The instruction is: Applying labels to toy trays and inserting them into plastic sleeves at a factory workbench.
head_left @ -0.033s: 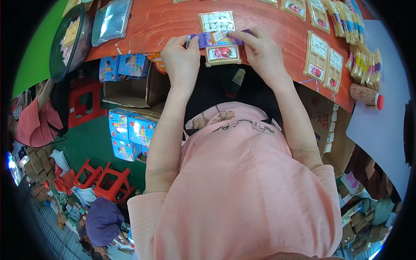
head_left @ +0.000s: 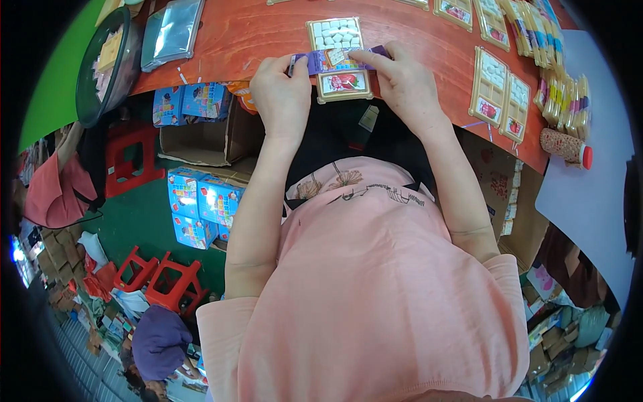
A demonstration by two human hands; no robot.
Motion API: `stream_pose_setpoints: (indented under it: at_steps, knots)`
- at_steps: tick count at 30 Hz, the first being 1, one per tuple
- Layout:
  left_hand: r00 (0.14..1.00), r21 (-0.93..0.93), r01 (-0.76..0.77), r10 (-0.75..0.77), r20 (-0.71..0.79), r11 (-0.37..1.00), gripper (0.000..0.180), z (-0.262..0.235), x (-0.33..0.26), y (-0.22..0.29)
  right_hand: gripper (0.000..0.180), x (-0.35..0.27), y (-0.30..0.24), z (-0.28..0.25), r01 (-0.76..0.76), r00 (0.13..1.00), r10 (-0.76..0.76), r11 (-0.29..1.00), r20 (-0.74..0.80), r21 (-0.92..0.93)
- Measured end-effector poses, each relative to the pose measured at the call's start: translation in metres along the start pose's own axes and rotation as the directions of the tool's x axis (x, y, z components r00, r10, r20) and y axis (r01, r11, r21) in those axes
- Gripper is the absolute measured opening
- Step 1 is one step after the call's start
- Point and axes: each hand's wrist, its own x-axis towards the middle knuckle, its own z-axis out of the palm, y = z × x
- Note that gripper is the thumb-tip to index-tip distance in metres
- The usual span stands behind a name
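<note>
At the near edge of a red-brown table [head_left: 248, 33], both my hands hold a purple printed strip [head_left: 328, 61]. My left hand [head_left: 281, 90] pinches its left end and my right hand [head_left: 405, 84] holds its right end. The strip lies across a tan blister card [head_left: 335, 33] filled with small white pieces. The card's lower part, with a red picture [head_left: 343, 84], shows between my hands.
Similar filled cards [head_left: 499, 87] and a row of stacked packs [head_left: 562, 87] lie at the right, by a tube with a red cap [head_left: 566, 146]. A dark bowl [head_left: 100, 67] and clear bag [head_left: 173, 30] sit at the left. Below are a cardboard box [head_left: 201, 137], blue cartons [head_left: 201, 201], red stools [head_left: 171, 281] and a person in a purple hat [head_left: 159, 342].
</note>
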Motion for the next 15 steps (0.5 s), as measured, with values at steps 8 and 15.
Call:
stream_pose_setpoints:
  at_steps: [8,15]
  knots:
    - [0.958,-0.42,0.267,-0.285,0.021,0.867,0.055,-0.005,-0.06,-0.012,0.049,-0.03,-0.01,-0.005,0.126,0.988,-0.114,0.985,0.102,-0.12]
    - [0.726,-0.654,0.687,-0.273,0.631,0.317,0.029,-0.014,-0.062,-0.009,0.032,-0.034,-0.012,-0.004,0.01,0.996,0.023,0.939,-0.091,0.344]
